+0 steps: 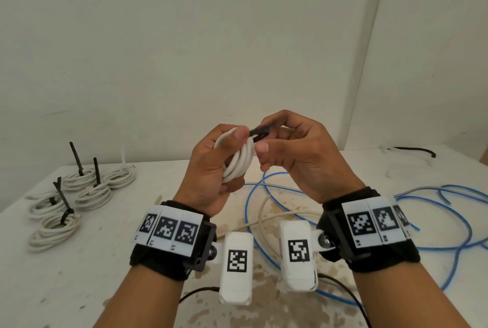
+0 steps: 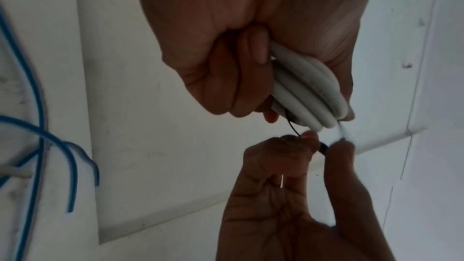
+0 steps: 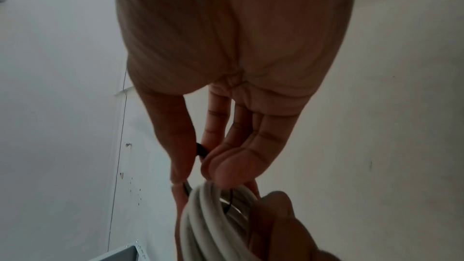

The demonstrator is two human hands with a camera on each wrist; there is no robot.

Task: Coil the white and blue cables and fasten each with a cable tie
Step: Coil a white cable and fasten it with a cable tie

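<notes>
A: Status?

B: Left hand (image 1: 211,169) grip is wrapped round the coiled white round cable (image 1: 239,161), held up above the surface. Right hand (image 1: 293,150) grip pinches the thin black plastic cable tie (image 1: 260,133), just beside the left thumb.

A: Tips?

B: Probably keep loops bunched w/ the left, feed the tail thru the head, pull snug.

A: Surroundings?

B: Below the grips: stained white surface (image 1: 79,275), loose thin blue cable (image 1: 264,195). Left of them: tied white coils (image 1: 87,190). Behind: plain pale wall (image 1: 184,37).

I am raising both hands together at chest height: left hand (image 1: 211,166) gripping, right hand (image 1: 295,153) pinching with fingertips.
</notes>
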